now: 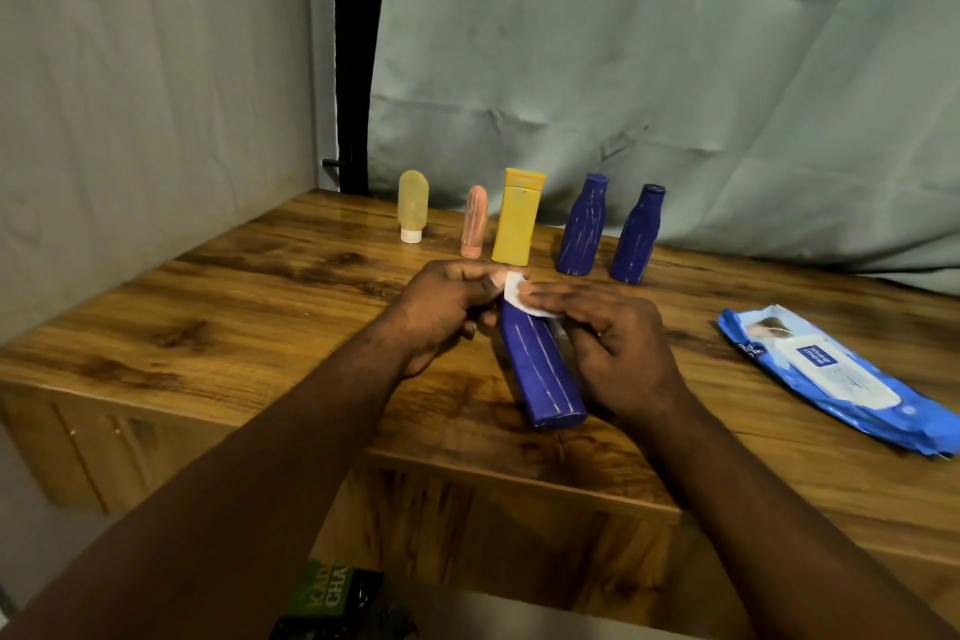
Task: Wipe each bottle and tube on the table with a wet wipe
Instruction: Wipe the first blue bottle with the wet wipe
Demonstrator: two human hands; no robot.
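Over table [208, 307] front, left hand [441, 312] curled round neck of blue bottle [540, 369], right hand [623, 359] fingers flat, pressing wet wipe [514, 294] on it, row of 5 containers [517, 224] upright behind.

Left hand [447, 309] grips a blue bottle [540, 369] while right hand [621, 359] presses a white wipe [517, 294] onto it.
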